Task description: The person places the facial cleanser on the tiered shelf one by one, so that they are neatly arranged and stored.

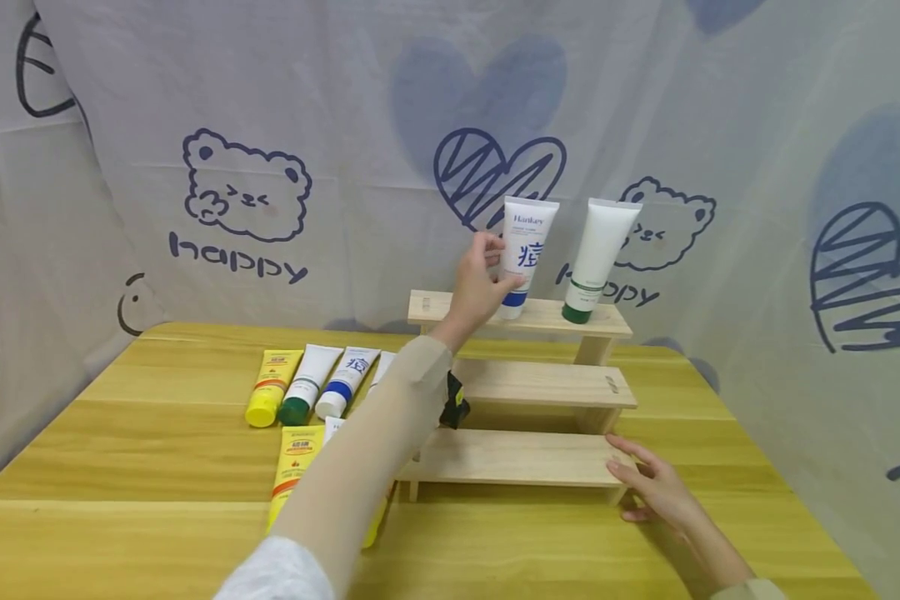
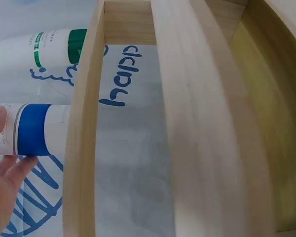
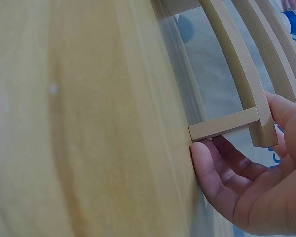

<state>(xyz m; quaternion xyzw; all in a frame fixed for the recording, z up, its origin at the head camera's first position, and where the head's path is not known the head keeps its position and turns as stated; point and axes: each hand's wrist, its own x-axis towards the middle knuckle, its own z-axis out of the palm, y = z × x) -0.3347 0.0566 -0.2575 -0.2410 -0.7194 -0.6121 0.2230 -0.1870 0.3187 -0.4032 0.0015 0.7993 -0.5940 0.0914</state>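
My left hand (image 1: 482,279) grips a white squeeze tube (image 1: 528,242) with a blue band and blue lettering, thumb in front and fingers at its left side. The tube stands cap down on the top step (image 1: 450,307) of a three-step wooden stand. In the left wrist view, its blue band (image 2: 33,129) shows beside the fingers. Just right of it on the same step is a white tube with a green cap (image 1: 600,258). My right hand (image 1: 656,492) holds the right end of the bottom step (image 1: 510,457), thumb on top and fingers curled by the leg (image 3: 224,124).
Left of the stand, several tubes lie on the wooden table (image 1: 157,467), among them a yellow tube (image 1: 273,387), a green-capped tube (image 1: 310,383) and a blue-banded tube (image 1: 347,382). My left forearm partly hides them. A printed cloth (image 1: 360,250) hangs behind the table.
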